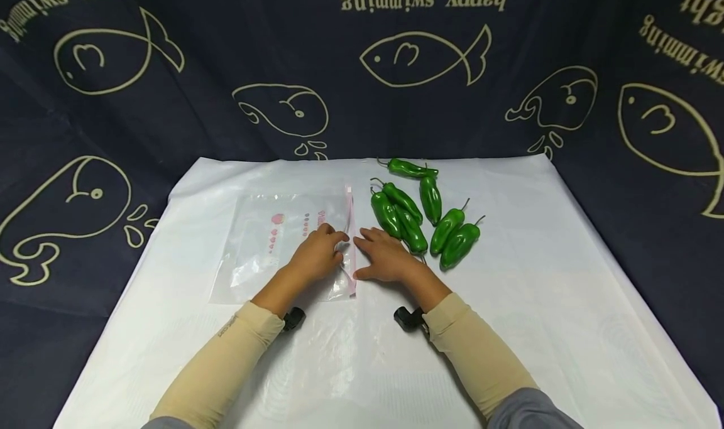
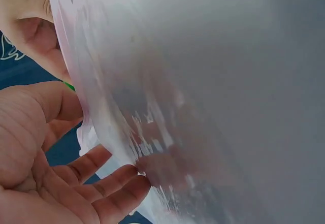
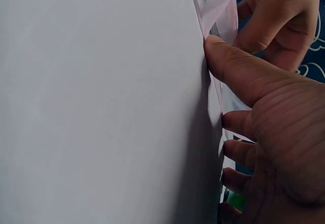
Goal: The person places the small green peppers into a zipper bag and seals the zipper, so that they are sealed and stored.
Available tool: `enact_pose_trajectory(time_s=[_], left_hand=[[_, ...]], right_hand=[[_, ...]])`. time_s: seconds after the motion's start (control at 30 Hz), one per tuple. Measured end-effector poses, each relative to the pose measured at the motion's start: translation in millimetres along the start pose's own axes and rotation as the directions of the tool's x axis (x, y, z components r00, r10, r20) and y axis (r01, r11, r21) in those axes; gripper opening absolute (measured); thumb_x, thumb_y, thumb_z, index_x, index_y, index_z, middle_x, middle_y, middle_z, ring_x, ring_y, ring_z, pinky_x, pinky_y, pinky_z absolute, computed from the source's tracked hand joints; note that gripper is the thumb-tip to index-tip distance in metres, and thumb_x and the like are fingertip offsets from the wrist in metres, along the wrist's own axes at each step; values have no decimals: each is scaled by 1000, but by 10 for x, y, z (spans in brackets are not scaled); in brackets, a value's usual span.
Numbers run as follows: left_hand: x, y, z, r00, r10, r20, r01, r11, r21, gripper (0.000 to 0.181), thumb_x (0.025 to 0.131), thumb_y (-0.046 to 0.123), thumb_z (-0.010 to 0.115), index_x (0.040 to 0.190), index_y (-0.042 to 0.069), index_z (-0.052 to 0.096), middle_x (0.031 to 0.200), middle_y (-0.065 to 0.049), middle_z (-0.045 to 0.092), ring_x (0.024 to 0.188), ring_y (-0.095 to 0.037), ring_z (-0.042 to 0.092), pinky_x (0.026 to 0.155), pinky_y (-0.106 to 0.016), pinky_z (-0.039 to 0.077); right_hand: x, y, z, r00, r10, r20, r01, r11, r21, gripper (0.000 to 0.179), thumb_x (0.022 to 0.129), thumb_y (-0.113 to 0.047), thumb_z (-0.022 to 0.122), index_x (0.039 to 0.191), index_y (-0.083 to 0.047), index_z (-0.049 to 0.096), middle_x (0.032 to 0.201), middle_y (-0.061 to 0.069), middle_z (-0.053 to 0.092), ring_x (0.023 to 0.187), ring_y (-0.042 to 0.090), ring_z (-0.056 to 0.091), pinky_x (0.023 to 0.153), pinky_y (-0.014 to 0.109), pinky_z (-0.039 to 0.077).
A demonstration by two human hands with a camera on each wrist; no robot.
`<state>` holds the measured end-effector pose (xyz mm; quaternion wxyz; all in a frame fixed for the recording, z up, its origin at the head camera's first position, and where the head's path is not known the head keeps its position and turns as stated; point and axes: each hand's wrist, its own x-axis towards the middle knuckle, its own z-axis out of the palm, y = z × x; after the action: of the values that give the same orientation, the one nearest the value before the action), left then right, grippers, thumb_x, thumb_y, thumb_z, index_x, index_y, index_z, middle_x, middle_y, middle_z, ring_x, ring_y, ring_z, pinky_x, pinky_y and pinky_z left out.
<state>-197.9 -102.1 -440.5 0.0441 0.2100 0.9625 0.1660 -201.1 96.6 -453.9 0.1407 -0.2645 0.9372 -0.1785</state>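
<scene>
A clear zip bag (image 1: 254, 234) with pink prints and a pink zip edge (image 1: 349, 200) lies flat on the white-covered table. My left hand (image 1: 317, 253) is at the zip edge, its thumb and forefinger pinching the bag's film; in the left wrist view the film (image 2: 117, 107) bulges beside the fingers. Across from it, my right hand (image 1: 387, 257) presses on the edge's right side with fingers spread. In the right wrist view its thumb (image 3: 228, 61) touches the pink strip. Several green peppers (image 1: 430, 200) lie just beyond the right hand.
The white table cover (image 1: 537, 328) spreads around both hands. Behind the table hangs a dark blue cloth (image 1: 339, 52) with fish drawings. Two black wrist cameras (image 1: 294, 319) sit under the forearms.
</scene>
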Motion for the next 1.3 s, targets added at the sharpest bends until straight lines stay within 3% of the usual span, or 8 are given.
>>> enact_pose_trajectory(time_s=[0.17, 0.37, 0.5, 0.73, 0.83, 1.03, 1.3], left_hand=[[-30, 31, 46, 1000, -30, -6, 30, 999, 11, 35, 88, 26, 66, 118, 6, 70, 121, -17, 57, 104, -38, 58, 86, -50, 50], [-71, 62, 90, 996, -72, 46, 74, 997, -30, 65, 80, 43, 73, 127, 0, 59, 136, -24, 49, 121, -42, 51, 96, -53, 46], [-94, 32, 97, 993, -87, 78, 90, 995, -32, 75, 79, 41, 73, 138, 0, 53, 148, -27, 38, 131, -42, 44, 102, -53, 42], [-130, 26, 50, 994, -43, 100, 46, 999, -27, 77, 80, 30, 73, 142, -7, 47, 151, -26, 37, 139, -40, 35, 111, -48, 33], [-152, 47, 36, 997, -40, 71, 40, 999, 6, 78, 78, 27, 73, 141, -10, 46, 150, -25, 38, 140, -41, 31, 110, -50, 34], [-200, 107, 20, 999, -22, -45, 25, 999, 47, 81, 76, 27, 74, 142, -11, 45, 149, -22, 39, 131, -41, 34, 103, -51, 41], [-285, 167, -3, 989, -51, -140, 43, 997, -58, 85, 78, 14, 71, 150, -10, 32, 157, -21, 26, 133, -41, 38, 103, -47, 43]], right_hand=[[1, 3, 6, 1000, -5, 4, 5, 1000, -5, 83, 86, -45, 73, 154, -11, 39, 161, 12, 26, 149, 33, 16, 115, 55, 20], [1, -13, 8, 1000, -18, 7, 18, 1000, -20, 84, 86, -44, 73, 154, -12, 37, 160, 14, 26, 148, 34, 17, 115, 55, 20], [-6, -31, 1, 1000, -11, 28, 12, 999, -30, 83, 87, -45, 72, 156, -15, 35, 161, 14, 24, 149, 34, 15, 115, 56, 19], [-10, -34, 0, 1000, -4, 28, 5, 999, -33, 80, 87, -45, 72, 154, -15, 39, 161, 14, 24, 148, 35, 15, 115, 56, 19], [-8, -30, 3, 1000, -9, 27, 10, 999, -32, 81, 87, -46, 71, 154, -14, 39, 161, 15, 24, 148, 36, 15, 115, 56, 19], [1, -10, 14, 1000, -5, 17, 5, 999, -32, 81, 87, -46, 71, 154, -14, 39, 161, 14, 24, 148, 36, 15, 115, 56, 19], [8, -8, 4, 1000, -26, 6, 26, 999, -46, 82, 87, -47, 71, 154, -12, 38, 160, 16, 25, 148, 37, 15, 115, 56, 20]])
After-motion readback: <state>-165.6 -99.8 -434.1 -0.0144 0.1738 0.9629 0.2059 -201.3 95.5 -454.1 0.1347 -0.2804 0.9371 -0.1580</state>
